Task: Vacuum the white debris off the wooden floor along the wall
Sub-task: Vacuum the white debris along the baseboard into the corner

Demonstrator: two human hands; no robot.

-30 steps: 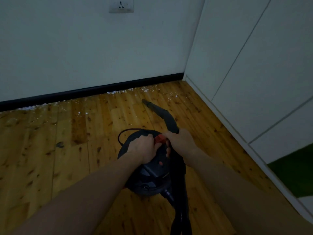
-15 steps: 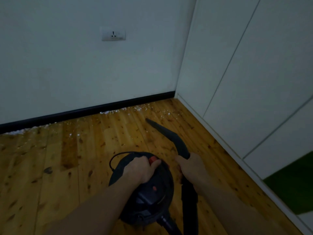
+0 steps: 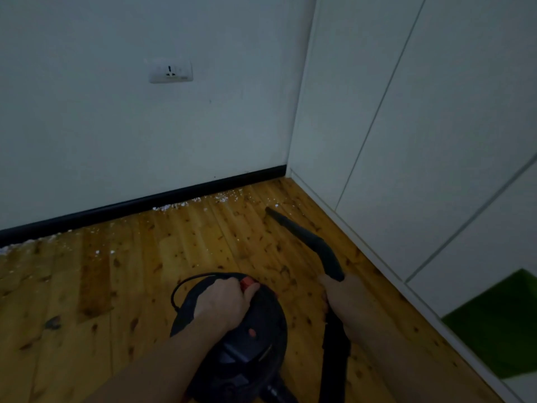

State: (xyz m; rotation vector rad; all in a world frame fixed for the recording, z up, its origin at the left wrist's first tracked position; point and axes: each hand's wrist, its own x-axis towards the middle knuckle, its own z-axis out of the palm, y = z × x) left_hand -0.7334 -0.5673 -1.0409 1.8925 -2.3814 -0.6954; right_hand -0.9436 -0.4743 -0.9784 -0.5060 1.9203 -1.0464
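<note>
A black canister vacuum (image 3: 255, 344) stands on the wooden floor (image 3: 122, 286) in front of me. My left hand (image 3: 223, 303) grips the handle on its top, thumb by a red button (image 3: 246, 282). My right hand (image 3: 343, 298) grips the black hose where it meets the tapered nozzle (image 3: 302, 239). The nozzle tip points toward the room corner, just short of the wall. White debris (image 3: 177, 206) lies scattered along the black baseboard (image 3: 145, 203), with more crumbs near the nozzle tip and further left.
A white wall with a power socket (image 3: 171, 70) rises behind the baseboard. White cabinet doors (image 3: 406, 141) form the right side of the corner. A green surface (image 3: 499, 324) shows at the lower right. A thin black cord (image 3: 186, 283) loops off the vacuum.
My view has tilted up, showing more wall. My right hand has swung the nozzle to the right, away from the vacuum body and closer to the corner. The left hand has stayed on the handle.
</note>
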